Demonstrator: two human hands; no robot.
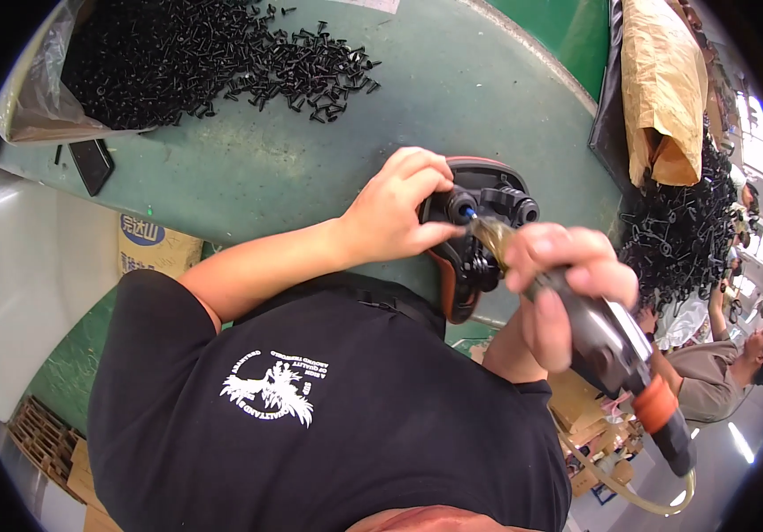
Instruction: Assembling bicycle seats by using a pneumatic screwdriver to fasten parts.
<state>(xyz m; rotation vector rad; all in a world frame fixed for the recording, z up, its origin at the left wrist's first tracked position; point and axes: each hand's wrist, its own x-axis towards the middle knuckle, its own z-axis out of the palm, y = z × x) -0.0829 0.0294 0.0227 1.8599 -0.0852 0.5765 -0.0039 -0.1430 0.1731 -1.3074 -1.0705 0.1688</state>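
At two o'clock, black part (459,202) faces screwdriver (601,330)
Left fingers (420,168) pinch the part; right fingers (599,277) wrap the screwdriver.

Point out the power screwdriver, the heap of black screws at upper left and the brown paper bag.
Power screwdriver (607,341), head view: its grey body.
Heap of black screws (178,64), head view: its middle.
Brown paper bag (662,80), head view: its creased side.
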